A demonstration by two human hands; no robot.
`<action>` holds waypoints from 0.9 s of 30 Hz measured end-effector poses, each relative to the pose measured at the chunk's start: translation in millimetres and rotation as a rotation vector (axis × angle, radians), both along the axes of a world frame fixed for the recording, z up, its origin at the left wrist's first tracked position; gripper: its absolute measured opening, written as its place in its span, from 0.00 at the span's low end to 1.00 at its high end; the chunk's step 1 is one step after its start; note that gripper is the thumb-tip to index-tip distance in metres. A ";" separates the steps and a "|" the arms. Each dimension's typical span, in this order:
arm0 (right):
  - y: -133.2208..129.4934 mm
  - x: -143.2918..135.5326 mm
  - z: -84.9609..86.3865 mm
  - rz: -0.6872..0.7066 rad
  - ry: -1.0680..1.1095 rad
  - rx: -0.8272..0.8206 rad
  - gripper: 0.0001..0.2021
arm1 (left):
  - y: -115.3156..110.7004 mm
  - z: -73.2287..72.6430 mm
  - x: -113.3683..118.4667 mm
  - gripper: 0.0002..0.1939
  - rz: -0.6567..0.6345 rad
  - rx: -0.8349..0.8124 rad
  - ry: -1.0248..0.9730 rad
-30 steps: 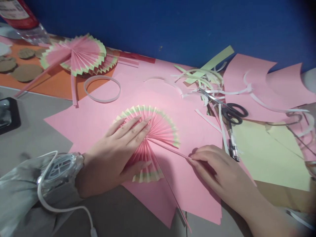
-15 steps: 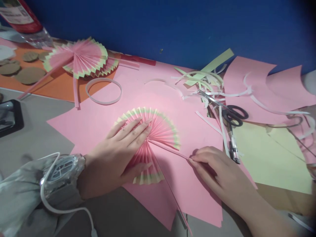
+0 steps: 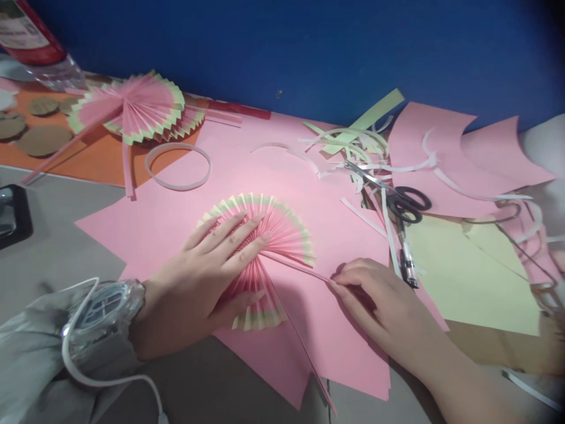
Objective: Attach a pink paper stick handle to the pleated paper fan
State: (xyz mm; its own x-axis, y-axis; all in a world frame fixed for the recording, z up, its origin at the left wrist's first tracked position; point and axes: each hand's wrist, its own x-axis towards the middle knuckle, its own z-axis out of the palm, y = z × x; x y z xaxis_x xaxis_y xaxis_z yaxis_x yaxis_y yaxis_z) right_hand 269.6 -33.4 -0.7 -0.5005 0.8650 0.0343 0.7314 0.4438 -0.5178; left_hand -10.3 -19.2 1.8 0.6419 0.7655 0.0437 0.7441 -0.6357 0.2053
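A pleated paper fan (image 3: 289,232), pink with a pale green and cream rim, lies spread on pink paper sheets (image 3: 353,341). My left hand (image 3: 225,259) rests flat over its left part, fingers stretched out, covering some of the folds. Between the thumb and fingers of my right hand (image 3: 375,300) is the outer end of a thin pink paper strip (image 3: 300,268) that runs out from the fan's centre. A second pink strip (image 3: 302,341) reaches from the centre toward the lower edge of the paper; neither hand touches it.
Black-handled scissors (image 3: 404,203) and a pen (image 3: 408,268) lie among paper scraps (image 3: 353,144) on the right, near a pale green sheet (image 3: 477,271). Another pleated fan (image 3: 145,109), a white ring (image 3: 178,167), cardboard discs (image 3: 44,140) and a bottle (image 3: 33,35) are at left.
The whole view has shifted slightly, so things appear a little farther left. Both hands keep their places on the fan and the strip.
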 end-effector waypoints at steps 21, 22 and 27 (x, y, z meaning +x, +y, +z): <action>-4.5 -12.4 -2.6 -0.063 -0.069 0.223 0.02 | -0.8 0.7 -2.1 0.27 -0.043 0.002 0.042; -4.5 -13.2 -2.4 -0.061 -0.082 0.238 0.02 | -0.8 0.6 -2.4 0.28 -0.041 0.003 0.045; -5.8 -17.3 -0.5 -0.042 -0.156 0.276 0.04 | -1.6 0.8 -1.9 0.30 -0.050 0.001 0.044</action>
